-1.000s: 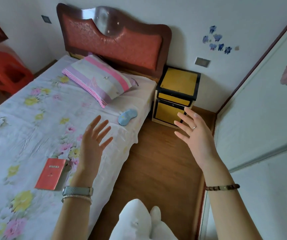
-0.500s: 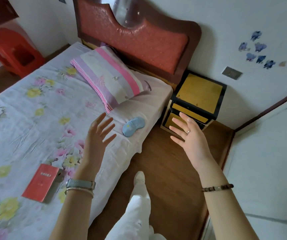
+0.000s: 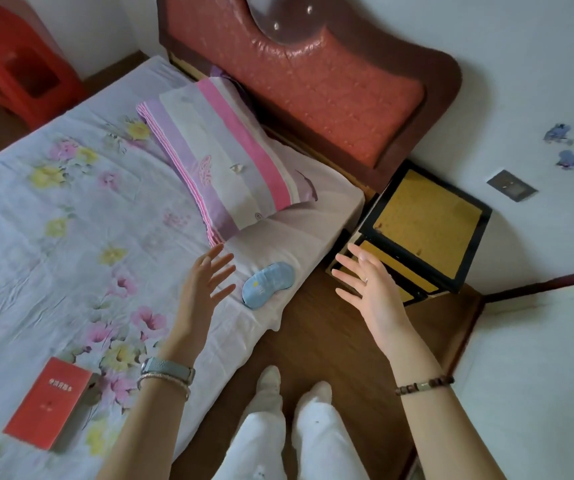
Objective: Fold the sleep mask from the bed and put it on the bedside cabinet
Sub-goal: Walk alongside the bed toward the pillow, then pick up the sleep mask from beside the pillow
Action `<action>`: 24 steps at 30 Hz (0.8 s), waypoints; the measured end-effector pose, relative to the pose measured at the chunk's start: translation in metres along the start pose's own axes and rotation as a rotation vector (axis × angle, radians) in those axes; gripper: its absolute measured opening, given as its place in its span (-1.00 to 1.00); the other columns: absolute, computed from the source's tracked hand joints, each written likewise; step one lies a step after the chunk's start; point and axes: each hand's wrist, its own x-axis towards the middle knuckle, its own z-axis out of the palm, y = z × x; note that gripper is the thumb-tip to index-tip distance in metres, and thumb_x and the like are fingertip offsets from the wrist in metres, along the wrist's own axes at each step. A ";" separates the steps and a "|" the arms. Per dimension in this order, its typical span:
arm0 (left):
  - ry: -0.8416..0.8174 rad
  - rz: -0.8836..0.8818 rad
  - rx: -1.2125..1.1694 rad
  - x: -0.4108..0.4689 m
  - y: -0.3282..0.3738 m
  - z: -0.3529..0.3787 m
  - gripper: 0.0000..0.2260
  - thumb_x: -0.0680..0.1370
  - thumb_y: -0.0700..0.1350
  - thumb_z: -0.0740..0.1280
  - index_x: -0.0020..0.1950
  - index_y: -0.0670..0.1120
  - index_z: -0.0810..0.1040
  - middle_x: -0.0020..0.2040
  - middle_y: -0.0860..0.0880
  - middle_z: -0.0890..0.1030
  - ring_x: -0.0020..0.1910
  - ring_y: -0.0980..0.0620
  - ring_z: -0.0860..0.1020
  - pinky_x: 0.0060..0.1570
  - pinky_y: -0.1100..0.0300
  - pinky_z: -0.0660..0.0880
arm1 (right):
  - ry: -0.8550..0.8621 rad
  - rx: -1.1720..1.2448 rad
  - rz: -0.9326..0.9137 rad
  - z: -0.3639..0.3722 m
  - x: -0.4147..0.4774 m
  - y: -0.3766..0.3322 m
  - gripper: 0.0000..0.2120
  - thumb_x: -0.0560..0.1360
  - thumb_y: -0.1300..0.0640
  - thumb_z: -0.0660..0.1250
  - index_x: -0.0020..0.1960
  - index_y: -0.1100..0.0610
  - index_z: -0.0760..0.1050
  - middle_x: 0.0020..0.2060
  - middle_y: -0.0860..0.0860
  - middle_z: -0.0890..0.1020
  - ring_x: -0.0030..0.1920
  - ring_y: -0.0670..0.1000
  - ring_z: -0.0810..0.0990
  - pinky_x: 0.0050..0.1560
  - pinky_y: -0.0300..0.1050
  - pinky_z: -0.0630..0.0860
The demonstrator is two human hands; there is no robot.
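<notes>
The pale blue, padded fabric sleep mask [image 3: 267,285] is lying flat and unfolded on the white floral bedsheet [image 3: 71,216], close to the bed's near edge and just below the corner of the pink-and-lilac striped pillow [image 3: 223,161]. It looks soft, light and limp, so it is likely to bend easily at the narrow bridge in the middle and to flop if lifted by one end; taking one rounded lobe in each hand, or pinching at the bridge, seems the surest hold. Its strap is not visible from here.

The left hand [image 3: 202,289] is hovering just beside the mask on its left, fingers spread apart and holding nothing, not touching the cloth. The right hand [image 3: 372,289] is hanging over the brown wooden floor [image 3: 327,341], between the bed and the cabinet, its grip likewise apart and empty.

To the right, the yellow bedside cabinet with a black frame [image 3: 427,223] is standing against the wall beside the red padded headboard [image 3: 313,74], its top bare and within easy reach of the mask. Farther out, a thin red booklet [image 3: 48,401] is resting on the sheet near the left wrist, well apart from the mask. The folding is not yet begun.
</notes>
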 end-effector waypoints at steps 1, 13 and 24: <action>0.002 -0.010 0.002 0.006 -0.003 0.000 -0.57 0.51 0.17 0.17 0.33 0.08 0.49 0.29 -0.01 0.59 0.24 0.02 0.58 0.16 0.02 0.52 | -0.004 -0.001 0.010 0.000 0.008 0.001 -0.58 0.57 -0.12 0.17 0.40 -0.09 0.43 0.25 -0.07 0.63 0.19 -0.08 0.66 0.15 -0.05 0.54; 0.261 -0.280 0.094 0.112 -0.101 -0.013 -0.68 0.66 -0.01 0.19 0.39 -0.04 0.46 0.37 -0.11 0.51 0.35 -0.14 0.48 0.35 -0.17 0.40 | -0.152 -0.286 0.213 0.019 0.186 0.076 -0.72 0.62 0.02 0.25 0.30 0.05 0.50 0.24 0.04 0.60 0.19 -0.01 0.61 0.32 0.09 0.50; 0.426 -0.505 0.243 0.210 -0.232 -0.005 -0.68 0.62 -0.21 0.25 0.38 -0.18 0.45 0.35 -0.24 0.50 0.15 -0.09 0.48 0.11 0.01 0.44 | -0.370 -0.753 0.182 0.008 0.334 0.180 -0.74 0.58 0.03 0.32 0.25 0.03 0.51 0.15 -0.03 0.56 0.20 0.02 0.57 0.17 -0.07 0.53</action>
